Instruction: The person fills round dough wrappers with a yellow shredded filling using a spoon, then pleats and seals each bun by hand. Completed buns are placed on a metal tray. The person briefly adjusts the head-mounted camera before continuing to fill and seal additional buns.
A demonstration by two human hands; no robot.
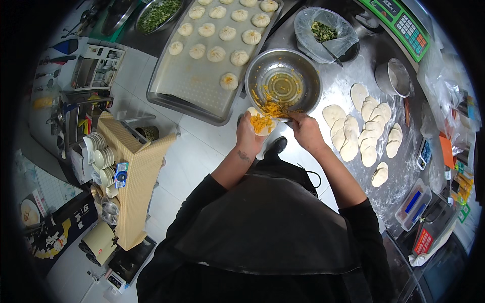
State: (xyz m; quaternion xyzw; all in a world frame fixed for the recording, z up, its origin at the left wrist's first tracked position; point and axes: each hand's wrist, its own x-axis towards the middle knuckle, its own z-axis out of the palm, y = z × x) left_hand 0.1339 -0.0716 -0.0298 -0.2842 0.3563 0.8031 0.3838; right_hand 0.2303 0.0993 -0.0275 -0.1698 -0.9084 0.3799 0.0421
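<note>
My left hand (248, 133) cups a round dough wrapper (268, 130) with a heap of shredded orange filling (260, 123) on it. Close by on the right, my right hand (307, 131) is closed at the near rim of a steel mixing bowl (317, 89), on what seems to be a utensil handle, mostly hidden by the fingers. More orange filling lies along the bowl's near side, with yellowish liquid at its bottom. Pleated buns (229, 81) stand in rows on a perforated metal tray (189, 89) at the upper left of the bowl.
Flat dough wrappers (369, 138) lie overlapped on the floured steel table (386, 197). Beyond the mixing bowl stand a plastic-lined bowl of green filling (324, 32) and a green scale (407, 30). A steel pot (393, 77) is at the right; a woven-covered shelf (132, 181) stands left.
</note>
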